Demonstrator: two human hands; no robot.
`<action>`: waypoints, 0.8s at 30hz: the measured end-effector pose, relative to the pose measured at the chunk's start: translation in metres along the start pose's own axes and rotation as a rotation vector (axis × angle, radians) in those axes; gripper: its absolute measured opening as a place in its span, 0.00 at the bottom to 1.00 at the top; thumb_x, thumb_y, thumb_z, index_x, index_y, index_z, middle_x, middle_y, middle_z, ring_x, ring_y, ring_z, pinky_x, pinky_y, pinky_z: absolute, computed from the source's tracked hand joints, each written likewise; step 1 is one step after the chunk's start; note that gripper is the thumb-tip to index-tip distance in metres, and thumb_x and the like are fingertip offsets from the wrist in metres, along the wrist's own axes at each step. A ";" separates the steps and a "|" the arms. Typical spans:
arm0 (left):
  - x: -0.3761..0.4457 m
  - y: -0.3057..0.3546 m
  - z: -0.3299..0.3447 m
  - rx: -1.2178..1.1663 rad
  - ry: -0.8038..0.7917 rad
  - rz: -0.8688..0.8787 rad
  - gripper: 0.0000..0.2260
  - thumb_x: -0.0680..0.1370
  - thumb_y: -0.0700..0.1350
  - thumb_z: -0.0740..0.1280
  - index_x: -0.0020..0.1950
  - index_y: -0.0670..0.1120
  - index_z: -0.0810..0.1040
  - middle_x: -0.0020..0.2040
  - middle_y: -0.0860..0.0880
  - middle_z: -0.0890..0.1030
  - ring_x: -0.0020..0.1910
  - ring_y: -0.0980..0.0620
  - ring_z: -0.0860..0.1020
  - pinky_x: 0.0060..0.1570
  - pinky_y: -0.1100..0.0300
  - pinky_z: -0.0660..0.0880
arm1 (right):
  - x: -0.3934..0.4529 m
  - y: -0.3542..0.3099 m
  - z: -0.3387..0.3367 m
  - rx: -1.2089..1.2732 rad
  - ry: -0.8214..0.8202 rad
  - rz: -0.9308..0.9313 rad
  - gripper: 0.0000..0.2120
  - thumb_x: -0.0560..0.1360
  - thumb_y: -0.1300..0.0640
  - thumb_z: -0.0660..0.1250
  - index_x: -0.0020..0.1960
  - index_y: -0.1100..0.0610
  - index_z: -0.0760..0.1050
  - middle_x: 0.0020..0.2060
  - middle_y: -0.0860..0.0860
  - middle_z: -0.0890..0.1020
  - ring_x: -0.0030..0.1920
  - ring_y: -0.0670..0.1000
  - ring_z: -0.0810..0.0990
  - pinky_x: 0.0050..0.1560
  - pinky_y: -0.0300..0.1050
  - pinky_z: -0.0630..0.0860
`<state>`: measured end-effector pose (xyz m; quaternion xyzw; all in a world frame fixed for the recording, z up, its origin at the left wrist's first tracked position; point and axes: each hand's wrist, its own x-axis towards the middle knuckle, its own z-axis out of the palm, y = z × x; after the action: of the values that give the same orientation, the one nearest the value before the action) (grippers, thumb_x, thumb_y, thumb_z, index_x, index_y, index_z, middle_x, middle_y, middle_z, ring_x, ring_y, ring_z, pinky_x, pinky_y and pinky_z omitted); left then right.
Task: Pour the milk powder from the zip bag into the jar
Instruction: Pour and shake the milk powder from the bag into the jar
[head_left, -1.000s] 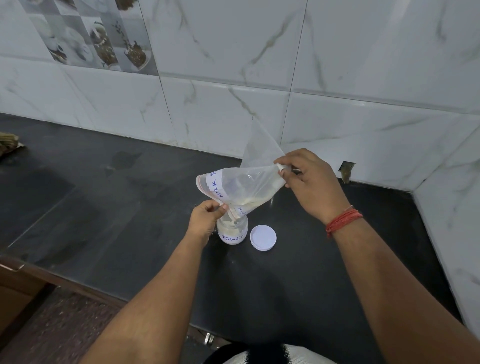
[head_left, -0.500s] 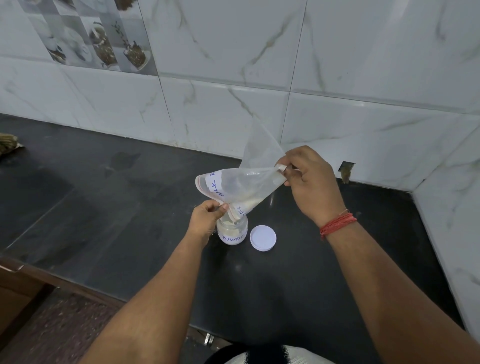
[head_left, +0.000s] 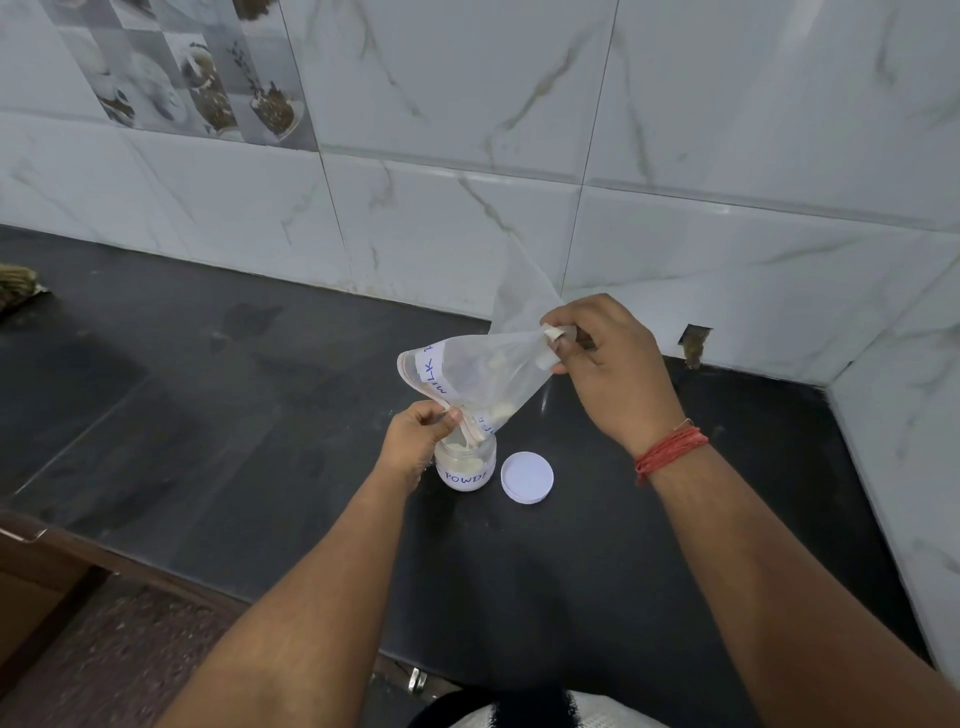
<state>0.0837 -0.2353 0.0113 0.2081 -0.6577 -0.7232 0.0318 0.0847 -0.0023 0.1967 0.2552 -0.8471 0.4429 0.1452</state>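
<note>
A clear zip bag (head_left: 483, 371) with a white "MILK" label is tilted mouth-down over a small open jar (head_left: 466, 466) labelled "POWDER" on the black counter (head_left: 260, 467). My left hand (head_left: 423, 434) pinches the bag's mouth edge right above the jar's rim. My right hand (head_left: 605, 366) holds the bag's raised bottom end, up and to the right. A few clumps of cream powder sit low in the bag near the mouth. Powder shows inside the jar.
The jar's white lid (head_left: 527, 476) lies flat just right of the jar. A marble-tiled wall (head_left: 467, 182) runs behind and along the right. A brown fibrous object (head_left: 18, 288) lies at the far left. The counter's front edge (head_left: 78, 545) is near my body.
My right hand has lifted the bag's bottom slightly higher and the bag has less powder in it. My left hand and the jar have stayed in place.
</note>
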 end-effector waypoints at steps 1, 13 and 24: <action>0.000 0.000 0.000 0.004 -0.002 0.004 0.09 0.78 0.41 0.74 0.55 0.39 0.83 0.55 0.42 0.86 0.50 0.47 0.83 0.50 0.53 0.78 | 0.000 0.000 -0.001 -0.018 -0.011 0.006 0.13 0.77 0.68 0.64 0.57 0.58 0.81 0.53 0.50 0.78 0.45 0.52 0.81 0.48 0.48 0.82; -0.005 0.008 -0.001 0.076 -0.007 0.098 0.06 0.77 0.38 0.74 0.53 0.42 0.83 0.47 0.53 0.86 0.47 0.55 0.84 0.50 0.59 0.79 | 0.005 0.017 -0.019 0.038 0.122 0.336 0.19 0.76 0.42 0.67 0.39 0.58 0.72 0.30 0.48 0.74 0.30 0.43 0.70 0.33 0.35 0.67; -0.007 0.019 -0.003 0.149 0.009 0.180 0.06 0.78 0.37 0.73 0.50 0.48 0.84 0.51 0.48 0.87 0.51 0.48 0.86 0.51 0.52 0.82 | 0.017 0.042 -0.024 0.018 0.009 0.459 0.11 0.78 0.54 0.65 0.42 0.61 0.79 0.40 0.60 0.82 0.37 0.52 0.76 0.41 0.47 0.73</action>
<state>0.0868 -0.2386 0.0316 0.1532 -0.7255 -0.6657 0.0838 0.0473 0.0326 0.1904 0.0554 -0.8783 0.4731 0.0421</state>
